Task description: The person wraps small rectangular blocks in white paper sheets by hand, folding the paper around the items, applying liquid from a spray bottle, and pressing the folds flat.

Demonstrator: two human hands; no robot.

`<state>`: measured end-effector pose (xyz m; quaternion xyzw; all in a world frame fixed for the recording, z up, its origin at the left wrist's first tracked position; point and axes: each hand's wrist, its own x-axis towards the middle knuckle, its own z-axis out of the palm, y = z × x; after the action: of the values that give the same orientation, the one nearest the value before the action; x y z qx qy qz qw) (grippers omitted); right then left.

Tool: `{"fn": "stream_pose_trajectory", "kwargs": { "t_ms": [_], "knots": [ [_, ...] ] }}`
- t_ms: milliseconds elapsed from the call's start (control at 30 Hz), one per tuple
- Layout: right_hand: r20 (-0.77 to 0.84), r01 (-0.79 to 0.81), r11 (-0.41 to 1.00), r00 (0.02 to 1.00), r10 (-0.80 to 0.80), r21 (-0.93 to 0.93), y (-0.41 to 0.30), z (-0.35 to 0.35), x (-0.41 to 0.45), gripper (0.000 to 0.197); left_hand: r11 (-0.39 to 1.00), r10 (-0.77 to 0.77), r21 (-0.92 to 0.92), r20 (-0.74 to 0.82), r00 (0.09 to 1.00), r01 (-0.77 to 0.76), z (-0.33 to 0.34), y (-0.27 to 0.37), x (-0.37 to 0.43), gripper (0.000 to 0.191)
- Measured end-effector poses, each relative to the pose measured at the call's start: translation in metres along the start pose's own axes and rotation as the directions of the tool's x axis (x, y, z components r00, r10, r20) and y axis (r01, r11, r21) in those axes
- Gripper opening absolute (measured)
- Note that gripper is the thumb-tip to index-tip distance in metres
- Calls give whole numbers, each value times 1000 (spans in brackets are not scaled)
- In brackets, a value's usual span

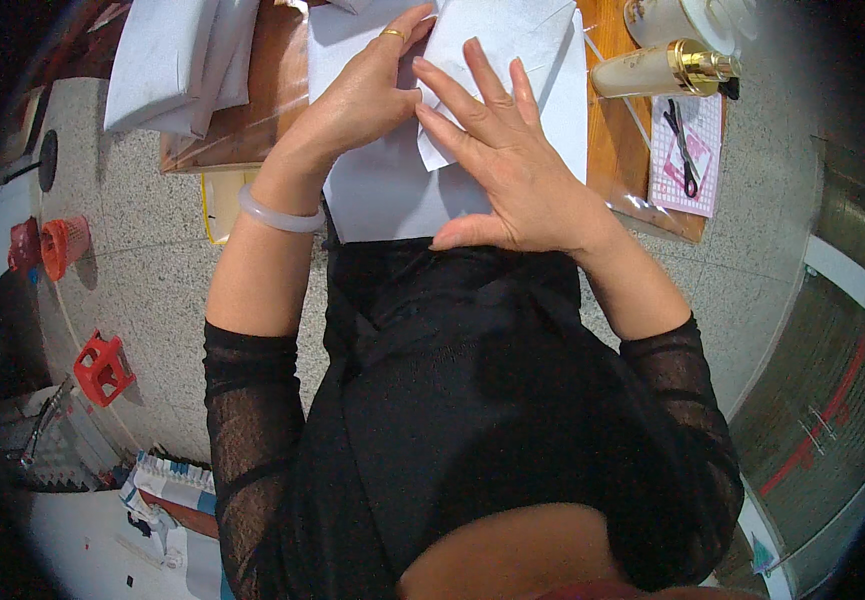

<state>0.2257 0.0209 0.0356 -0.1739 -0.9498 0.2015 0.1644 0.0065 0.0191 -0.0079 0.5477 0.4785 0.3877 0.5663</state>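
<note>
A folded piece of white paper or cloth lies over a larger white sheet at the edge of a wooden table. My left hand, with a gold ring and a pale bangle at the wrist, rests at the folded piece's left side; whether its thumb and fingers pinch the edge is not clear. My right hand is spread over the lower part of the folded piece, fingers apart, its thumb pointing left above the large sheet's near edge. The tips of both hands come close together near the folded piece's left edge.
Stacked white folded pieces hang over the table's left corner. At the right stand a pump bottle with a gold collar and a glass vessel; black-handled scissors lie on a pink checked pad. A red stool is on the floor.
</note>
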Motion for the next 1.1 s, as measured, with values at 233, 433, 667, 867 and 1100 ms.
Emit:
{"fn": "stream_pose_trajectory", "kwargs": {
  "t_ms": [233,433,667,867,1100],
  "knots": [
    [-36,-202,979,979,202,21,12,-25,-8,80,970,88,226,-9,996,-84,2,1,4,92],
    [-238,-213,976,951,196,-46,42,-9,-54,75,998,7,67,38,999,-9,4,8,4,85],
    [-139,-256,953,962,235,-159,36,-5,-63,71,984,9,176,24,1000,-13,3,5,3,67],
    [-225,-247,968,942,250,42,25,-2,-50,55,998,13,67,28,1000,-15,2,-7,2,72],
    [-294,-223,969,924,245,109,24,-1,-55,57,986,-18,166,-17,1000,20,6,6,0,69]
  ]
}}
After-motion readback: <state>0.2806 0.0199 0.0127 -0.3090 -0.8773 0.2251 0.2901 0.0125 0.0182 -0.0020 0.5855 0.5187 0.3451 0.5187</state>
